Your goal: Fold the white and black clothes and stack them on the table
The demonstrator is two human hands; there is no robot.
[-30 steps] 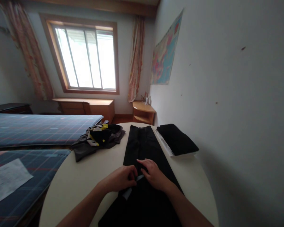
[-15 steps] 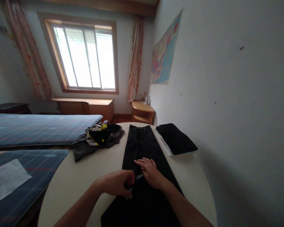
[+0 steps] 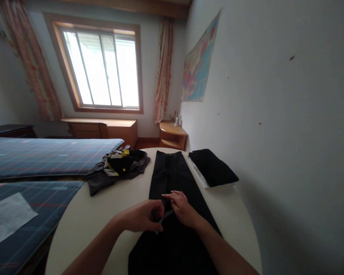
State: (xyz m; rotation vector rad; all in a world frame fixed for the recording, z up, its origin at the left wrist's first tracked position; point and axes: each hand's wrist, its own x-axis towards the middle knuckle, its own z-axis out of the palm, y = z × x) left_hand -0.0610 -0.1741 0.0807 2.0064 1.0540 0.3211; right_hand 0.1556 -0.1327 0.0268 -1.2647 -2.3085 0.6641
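Observation:
A pair of black trousers (image 3: pixel 176 175) lies lengthwise on the round cream table (image 3: pixel 103 225), its waistband end at the far edge. At its left side, my left hand (image 3: pixel 145 215) is closed, thumb and fingers curled around a pinch of the cloth. My right hand (image 3: pixel 183 208) rests palm down on the trousers, fingers stretched out toward the left. Between the two hands a thin greyish strip shows; I cannot tell whether it is lining or something else. The near end of the cloth runs out of view at the bottom.
A crumpled grey, black and yellow garment (image 3: pixel 119 168) lies at the table's far left. Folded black cloth (image 3: pixel 213 168) sits on a white package at the right, near the wall (image 3: pixel 289 160). Beds with plaid mattresses (image 3: pixel 46 156) stand on the left, one bearing a paper sheet (image 3: pixel 10 217).
My left hand has moved slightly away from me, drawing the cloth with it. The trousers' near left edge has shifted a little to the right. My right hand stays almost where it was.

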